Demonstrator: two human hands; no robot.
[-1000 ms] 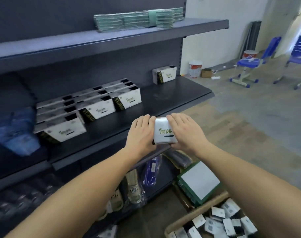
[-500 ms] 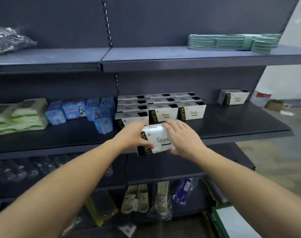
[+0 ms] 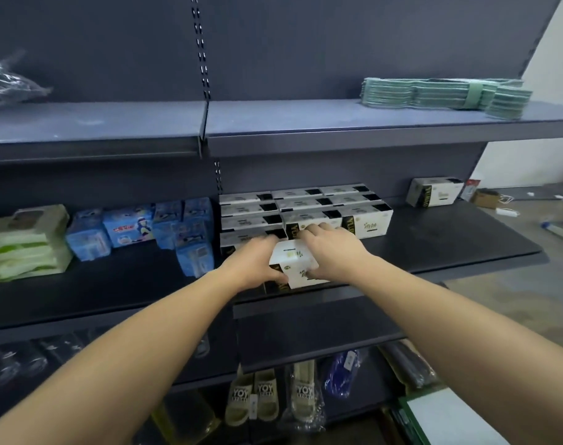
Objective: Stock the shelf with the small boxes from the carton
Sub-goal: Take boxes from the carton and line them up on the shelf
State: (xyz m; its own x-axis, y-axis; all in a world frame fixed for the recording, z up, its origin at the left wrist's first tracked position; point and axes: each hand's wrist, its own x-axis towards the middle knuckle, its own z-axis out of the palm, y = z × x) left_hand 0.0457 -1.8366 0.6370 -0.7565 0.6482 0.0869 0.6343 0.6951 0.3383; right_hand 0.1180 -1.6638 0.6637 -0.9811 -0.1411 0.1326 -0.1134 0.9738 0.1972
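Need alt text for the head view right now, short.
Both hands, left hand and right hand, hold a small white box at the front of the middle shelf, before rows of matching boxes.

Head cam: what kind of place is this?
Likely a small shop or stockroom: dark gondola shelving holding rows of white boxes, blue packs and bagged slippers. Both hands hold a box.

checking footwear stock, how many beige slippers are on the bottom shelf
3 beige slippers with YOY print: two side by side, one bagged to their right. More may be hidden.
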